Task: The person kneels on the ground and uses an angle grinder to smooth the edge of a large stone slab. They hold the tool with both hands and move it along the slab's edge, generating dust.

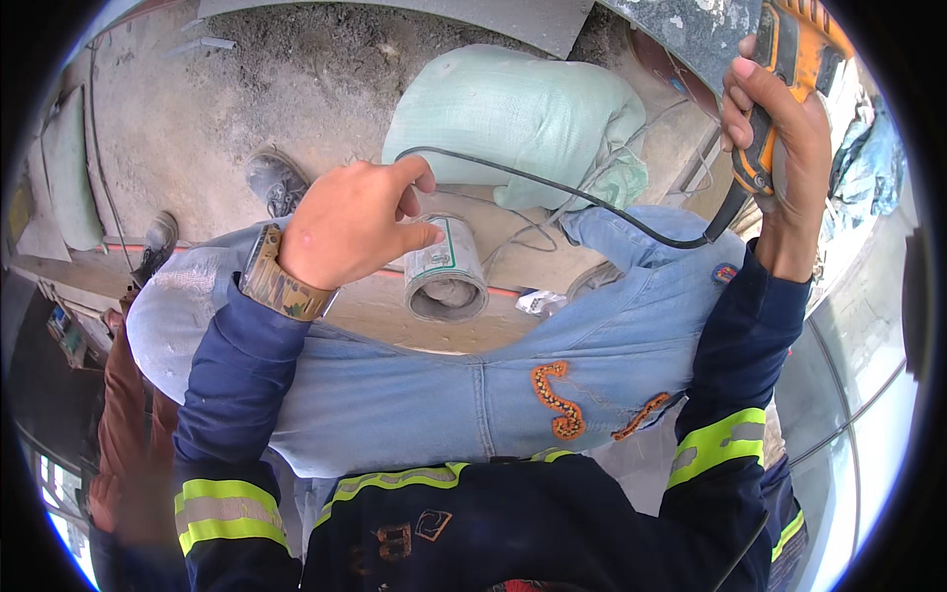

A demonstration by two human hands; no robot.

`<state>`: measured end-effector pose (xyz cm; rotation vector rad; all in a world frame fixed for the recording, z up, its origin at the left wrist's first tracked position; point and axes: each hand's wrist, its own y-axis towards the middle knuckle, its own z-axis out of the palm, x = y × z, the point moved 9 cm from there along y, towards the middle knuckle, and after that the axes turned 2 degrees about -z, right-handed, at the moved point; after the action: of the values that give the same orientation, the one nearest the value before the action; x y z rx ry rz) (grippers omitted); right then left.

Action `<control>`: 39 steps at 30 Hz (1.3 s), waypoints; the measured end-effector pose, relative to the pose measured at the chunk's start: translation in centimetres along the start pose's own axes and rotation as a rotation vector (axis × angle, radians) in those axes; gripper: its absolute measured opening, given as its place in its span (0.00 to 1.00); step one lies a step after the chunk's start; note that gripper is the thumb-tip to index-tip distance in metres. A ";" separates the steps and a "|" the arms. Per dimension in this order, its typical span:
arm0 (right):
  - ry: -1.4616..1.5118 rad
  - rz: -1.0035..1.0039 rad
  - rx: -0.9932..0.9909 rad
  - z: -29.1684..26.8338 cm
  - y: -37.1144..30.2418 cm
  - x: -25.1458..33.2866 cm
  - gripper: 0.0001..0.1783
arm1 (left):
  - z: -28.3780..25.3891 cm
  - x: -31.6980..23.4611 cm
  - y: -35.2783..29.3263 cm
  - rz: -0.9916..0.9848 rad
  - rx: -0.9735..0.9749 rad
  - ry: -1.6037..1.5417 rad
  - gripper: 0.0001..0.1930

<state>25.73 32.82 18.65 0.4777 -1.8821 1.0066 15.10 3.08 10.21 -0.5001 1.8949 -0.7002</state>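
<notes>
My right hand (774, 123) is wrapped round the handle of an orange and black corded power tool (758, 153), raised at the upper right; its working end is out of view. A black cord (582, 194) runs from the handle toward my left hand (360, 222) and passes out of sight behind it. That hand hovers above my knees with its thumb and forefinger apart and the other fingers partly curled; nothing shows between them. Below its thumb is a metal can (444, 259) with a green-lined label, its mouth turned toward me and something grey inside.
A stuffed pale green woven sack (513, 118) lies beyond the can. Thinner grey cable (528, 232) loops on the ground beside it. Metal sheet (493, 18) edges the far side. Another person's shoes (276, 180) stand at left, and blue plastic sheeting (868, 168) lies at right.
</notes>
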 end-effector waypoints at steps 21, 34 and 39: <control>0.001 0.074 0.027 5.6 3.4 -8.4 0.21 | 33.9 25.7 2.5 -0.405 0.350 0.398 0.49; -0.146 -0.030 0.099 -1.0 1.9 -8.8 0.19 | 31.1 16.1 5.7 -0.302 0.292 0.514 0.31; -0.131 0.051 0.082 -3.6 0.8 -9.7 0.19 | 33.1 13.2 6.3 -0.278 0.283 0.418 0.32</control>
<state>32.02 35.40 10.87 0.5578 -1.9835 1.1125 39.86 -8.57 -13.53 -0.4645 2.0807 -1.3195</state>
